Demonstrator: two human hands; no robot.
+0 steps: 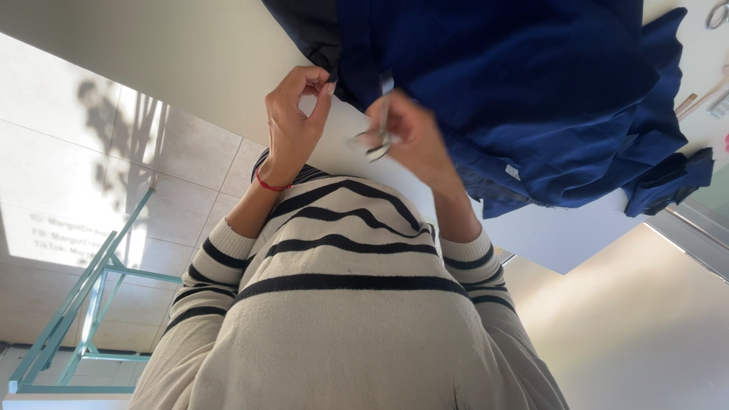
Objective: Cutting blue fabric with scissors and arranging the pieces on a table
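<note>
My left hand [292, 125], with a red string bracelet at the wrist, pinches the edge of a dark black cloth [315, 34] between thumb and fingertips. My right hand [416, 140] is blurred and grips a small metal thread snip [376, 144] just right of the left hand. A large navy blue garment [531, 91] lies bunched on the white table [205, 68], reaching from the hands to the far right. My cream sweater with black stripes fills the bottom of the view.
Metal scissors [717, 14] and small tools lie at the table's top right corner. A teal metal frame [83, 304] stands on the tiled floor [175, 167] at the left. The table's edge runs diagonally behind my hands.
</note>
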